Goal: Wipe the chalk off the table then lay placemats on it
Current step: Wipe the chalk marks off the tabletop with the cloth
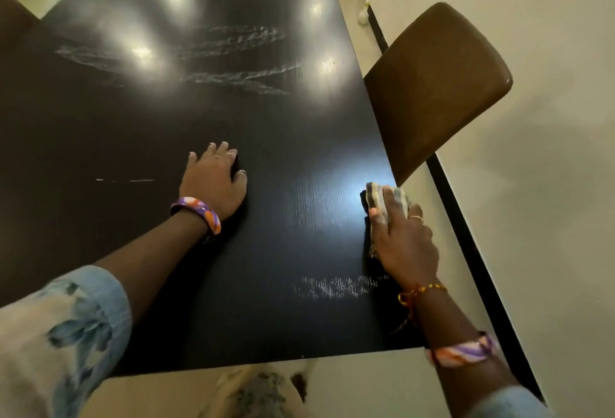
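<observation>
Two hands on the desk: right hand presses a cloth at lower right, fingers straight; left hand flat, fingers spread; chalk smears above, no readable writing.

The bench is dark, glossy wood-grain, smeared with powdery chalk. The cloth looks woven, and the chair at right has smooth brown leatherlike upholstery.

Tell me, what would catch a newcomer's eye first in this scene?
White chalk smears streak the far half of the dark table, with a smaller patch near the front right corner. The right hand presses a striped cloth at the table's right edge, while the left hand rests flat mid-table. A brown chair stands at the right.
</observation>
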